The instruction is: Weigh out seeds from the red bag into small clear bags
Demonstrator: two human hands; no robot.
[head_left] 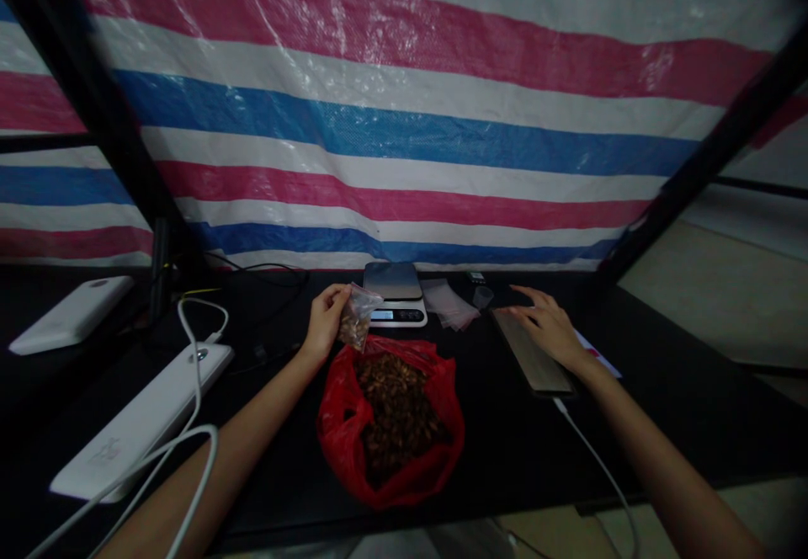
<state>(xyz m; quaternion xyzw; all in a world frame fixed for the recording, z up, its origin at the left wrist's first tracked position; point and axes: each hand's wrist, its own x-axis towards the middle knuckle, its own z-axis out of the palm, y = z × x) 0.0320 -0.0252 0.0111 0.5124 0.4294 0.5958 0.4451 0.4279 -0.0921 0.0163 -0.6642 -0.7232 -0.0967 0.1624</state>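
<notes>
My left hand [326, 319] pinches a small clear zip bag [357, 322] with brown bits in its lower part. The bag hangs just left of a digital kitchen scale [392, 290] with a lit display. Below it sits a red plastic bag [337, 449], its mouth open around a heap of brown, seed-like or nut-like pieces [401, 412]. To the right, my right hand [546, 323] hovers over or rests on a flat phone-like device [530, 365], fingers spread; whether it touches is unclear. Several flat clear bags [449, 302] lie right of the scale.
A white power bank [145, 424] with a looping white cable [199, 391] lies at the left, another white device [72, 315] beyond it. A small clear cup [483, 296] stands near the back. Black frame posts [119, 146] and a striped sheet [404, 146] bound the black table.
</notes>
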